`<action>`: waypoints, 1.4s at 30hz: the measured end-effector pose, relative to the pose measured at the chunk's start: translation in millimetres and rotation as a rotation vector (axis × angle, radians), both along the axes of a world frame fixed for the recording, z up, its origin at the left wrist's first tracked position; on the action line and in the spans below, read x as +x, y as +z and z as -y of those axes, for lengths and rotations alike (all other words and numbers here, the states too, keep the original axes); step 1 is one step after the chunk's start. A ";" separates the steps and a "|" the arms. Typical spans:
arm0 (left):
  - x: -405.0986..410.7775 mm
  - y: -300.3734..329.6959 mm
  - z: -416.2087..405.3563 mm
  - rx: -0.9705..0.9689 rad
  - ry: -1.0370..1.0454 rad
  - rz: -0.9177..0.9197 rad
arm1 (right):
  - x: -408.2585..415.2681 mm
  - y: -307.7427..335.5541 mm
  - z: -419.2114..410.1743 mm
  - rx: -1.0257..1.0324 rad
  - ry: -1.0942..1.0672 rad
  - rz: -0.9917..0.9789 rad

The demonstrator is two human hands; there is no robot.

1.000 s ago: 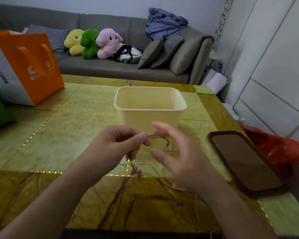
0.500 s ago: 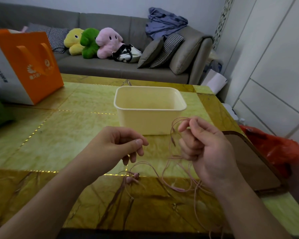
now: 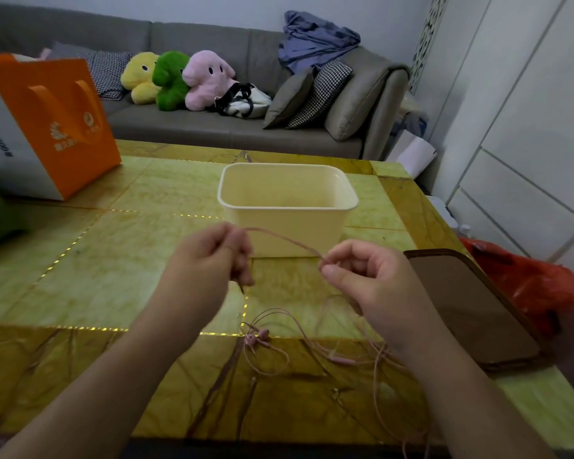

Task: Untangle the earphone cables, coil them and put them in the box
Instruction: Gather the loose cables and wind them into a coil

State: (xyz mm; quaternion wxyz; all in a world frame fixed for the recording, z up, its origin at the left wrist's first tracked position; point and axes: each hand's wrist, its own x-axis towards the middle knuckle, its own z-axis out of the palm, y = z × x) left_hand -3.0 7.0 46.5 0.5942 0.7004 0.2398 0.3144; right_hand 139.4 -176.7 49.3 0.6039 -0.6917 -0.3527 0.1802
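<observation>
A thin pink earphone cable (image 3: pixel 284 239) is stretched between my two hands in front of the cream plastic box (image 3: pixel 287 207). My left hand (image 3: pixel 206 270) grips one end with curled fingers, and the plug end hangs below its fingers. My right hand (image 3: pixel 368 286) pinches the cable between thumb and forefinger. The remaining cable lies in loose loops on the table below my right hand, with the pink earbuds (image 3: pixel 256 337) lying near the table's light seam. The box stands upright and looks empty.
A phone in a brown case (image 3: pixel 471 306) lies on the table at the right. An orange paper bag (image 3: pixel 47 120) stands at the back left. A red plastic bag (image 3: pixel 527 283) sits off the table's right edge. A grey sofa with plush toys is behind.
My right hand has dropped lower and pulled away from my left, drawing a length of cable taut between them. My left hand has risen and now grips the cable.
</observation>
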 end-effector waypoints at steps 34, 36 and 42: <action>-7.1 -27.5 -54.3 0.498 0.369 -0.384 | 7.5 3.5 8.0 0.093 -0.145 0.040; -4.7 -21.0 -35.9 0.513 0.207 -0.313 | 0.2 1.2 3.2 0.028 -0.111 0.127; 1.7 -10.8 20.9 0.646 -0.293 -0.280 | -22.2 -11.9 -11.6 -0.163 -0.011 0.300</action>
